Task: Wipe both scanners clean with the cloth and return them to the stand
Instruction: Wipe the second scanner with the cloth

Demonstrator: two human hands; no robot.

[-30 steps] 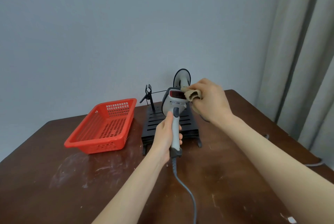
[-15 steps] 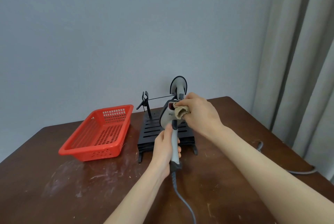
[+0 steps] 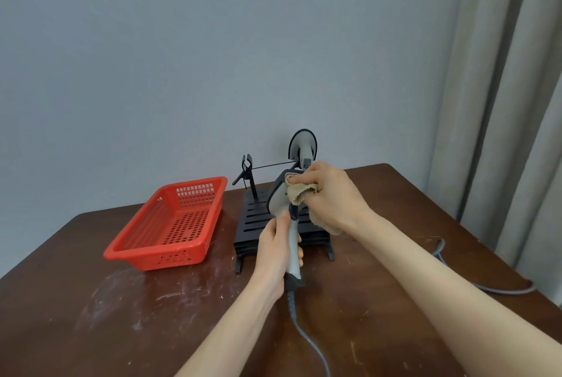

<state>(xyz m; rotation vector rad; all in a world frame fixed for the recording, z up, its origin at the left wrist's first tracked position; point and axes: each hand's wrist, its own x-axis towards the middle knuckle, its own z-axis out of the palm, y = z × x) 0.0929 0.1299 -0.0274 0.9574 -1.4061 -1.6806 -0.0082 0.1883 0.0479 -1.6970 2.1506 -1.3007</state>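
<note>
Upright above the table (image 3: 91,331), one grey scanner (image 3: 277,198) is gripped by its handle in the left hand (image 3: 275,244), while the right hand (image 3: 330,194) pinches a tan cloth (image 3: 299,194) against its head. Just behind, a second scanner (image 3: 304,150) sits on the black stand (image 3: 258,224); one red perforated basket (image 3: 164,258) stands left.

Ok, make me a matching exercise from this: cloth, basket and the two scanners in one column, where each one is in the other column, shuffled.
1. cloth
2. basket
3. near scanner
4. far scanner

A. on the table, left of the stand
B. gripped by the left hand
C. upright at the stand's back
D. bunched in the right hand

Pairs: 1-D, 2-A, 3-B, 4-C
</note>
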